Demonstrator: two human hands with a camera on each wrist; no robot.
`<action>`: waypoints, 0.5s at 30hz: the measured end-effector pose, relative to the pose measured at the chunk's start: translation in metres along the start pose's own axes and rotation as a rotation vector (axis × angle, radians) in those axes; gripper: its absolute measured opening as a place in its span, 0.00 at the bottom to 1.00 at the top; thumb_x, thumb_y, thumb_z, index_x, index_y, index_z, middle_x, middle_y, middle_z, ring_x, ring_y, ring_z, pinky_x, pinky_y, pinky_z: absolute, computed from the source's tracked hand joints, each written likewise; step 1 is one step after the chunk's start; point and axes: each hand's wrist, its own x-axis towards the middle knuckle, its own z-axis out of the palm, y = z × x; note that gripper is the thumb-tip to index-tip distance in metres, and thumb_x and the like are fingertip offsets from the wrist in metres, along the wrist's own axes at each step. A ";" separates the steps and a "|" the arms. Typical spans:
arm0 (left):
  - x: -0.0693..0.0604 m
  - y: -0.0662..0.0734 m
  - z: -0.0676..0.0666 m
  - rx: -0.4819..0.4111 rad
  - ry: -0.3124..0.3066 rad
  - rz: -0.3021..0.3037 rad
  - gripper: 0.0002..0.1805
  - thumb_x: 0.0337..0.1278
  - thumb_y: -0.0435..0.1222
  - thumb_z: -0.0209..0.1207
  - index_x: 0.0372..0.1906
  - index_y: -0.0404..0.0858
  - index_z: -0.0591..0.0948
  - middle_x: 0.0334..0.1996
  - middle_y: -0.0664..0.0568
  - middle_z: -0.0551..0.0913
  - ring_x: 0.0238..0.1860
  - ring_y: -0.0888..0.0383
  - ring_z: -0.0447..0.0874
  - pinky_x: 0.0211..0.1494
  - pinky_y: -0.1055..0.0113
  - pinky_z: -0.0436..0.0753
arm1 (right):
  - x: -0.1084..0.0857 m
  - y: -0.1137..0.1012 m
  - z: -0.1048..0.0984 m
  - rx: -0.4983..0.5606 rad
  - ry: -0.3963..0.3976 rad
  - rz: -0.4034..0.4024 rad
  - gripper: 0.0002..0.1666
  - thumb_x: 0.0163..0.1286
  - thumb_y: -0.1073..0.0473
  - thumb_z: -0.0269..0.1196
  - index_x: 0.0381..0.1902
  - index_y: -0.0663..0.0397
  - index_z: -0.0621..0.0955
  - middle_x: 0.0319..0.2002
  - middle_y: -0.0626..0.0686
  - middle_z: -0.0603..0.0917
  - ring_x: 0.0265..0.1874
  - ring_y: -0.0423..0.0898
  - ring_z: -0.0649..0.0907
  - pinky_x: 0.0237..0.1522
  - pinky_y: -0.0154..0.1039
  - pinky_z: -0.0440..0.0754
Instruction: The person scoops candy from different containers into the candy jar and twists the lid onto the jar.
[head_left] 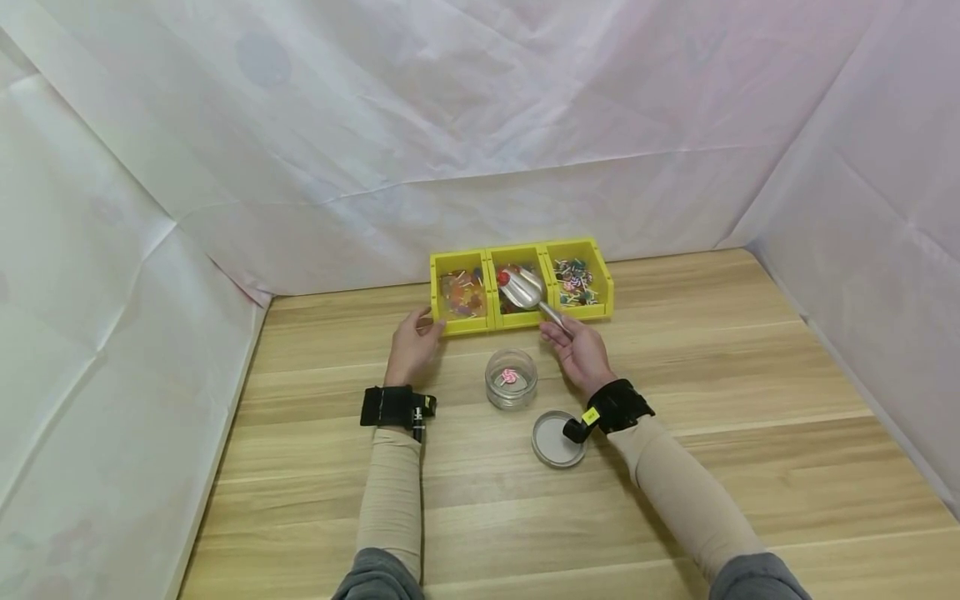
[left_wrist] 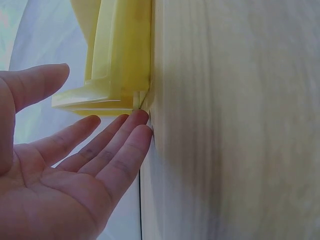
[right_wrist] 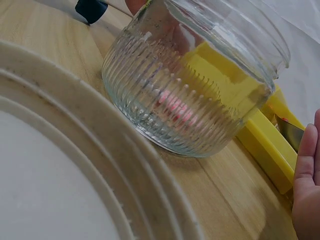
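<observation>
My right hand [head_left: 582, 354] grips the handle of a metal scoop [head_left: 522, 289], whose bowl is over the middle compartment of the yellow bin [head_left: 465, 327]; a red piece [head_left: 502, 277] lies at its tip. My left hand [head_left: 412, 346] is at the bin's left end, fingers nearly straight; in the left wrist view the fingertips [left_wrist: 141, 118] are at the bin's lower corner and the thumb stands apart. In front of the bin stands a glass jar [head_left: 512, 395] with a pink-and-white swirl candy [head_left: 509, 377] inside, also seen through the ribbed glass [right_wrist: 175, 107] in the right wrist view.
A round lid [head_left: 558, 439] lies on the wooden table [head_left: 480, 517], right of the jar and near my right wrist. Small colourful candies [head_left: 574, 282] fill the bin's right compartment, with others in the left. White cloth [head_left: 480, 200] hangs behind the bin and at both sides.
</observation>
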 end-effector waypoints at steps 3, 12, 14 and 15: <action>0.000 0.001 0.000 0.003 0.002 -0.003 0.31 0.70 0.45 0.57 0.73 0.42 0.66 0.65 0.39 0.73 0.64 0.44 0.75 0.61 0.53 0.80 | 0.000 0.001 0.000 0.009 -0.009 -0.006 0.13 0.81 0.61 0.43 0.56 0.62 0.67 0.40 0.58 0.85 0.35 0.43 0.88 0.47 0.33 0.85; 0.001 0.003 0.001 -0.002 -0.006 -0.010 0.31 0.70 0.44 0.56 0.73 0.41 0.65 0.65 0.38 0.73 0.64 0.44 0.75 0.61 0.53 0.80 | -0.003 -0.002 0.000 0.003 -0.008 -0.010 0.12 0.81 0.62 0.43 0.56 0.62 0.67 0.39 0.58 0.86 0.35 0.43 0.88 0.48 0.34 0.85; 0.001 0.003 0.001 -0.003 -0.012 -0.011 0.31 0.70 0.45 0.56 0.73 0.41 0.65 0.65 0.38 0.73 0.65 0.44 0.75 0.61 0.53 0.80 | -0.005 -0.003 0.000 -0.001 -0.010 -0.012 0.12 0.81 0.62 0.43 0.56 0.62 0.68 0.40 0.59 0.86 0.36 0.43 0.88 0.48 0.34 0.85; 0.001 0.003 0.002 -0.003 -0.012 -0.010 0.31 0.70 0.45 0.56 0.73 0.41 0.65 0.65 0.38 0.73 0.65 0.44 0.75 0.61 0.53 0.80 | -0.005 -0.004 -0.001 -0.002 -0.012 -0.013 0.12 0.81 0.62 0.43 0.55 0.63 0.68 0.40 0.59 0.86 0.36 0.43 0.88 0.48 0.34 0.85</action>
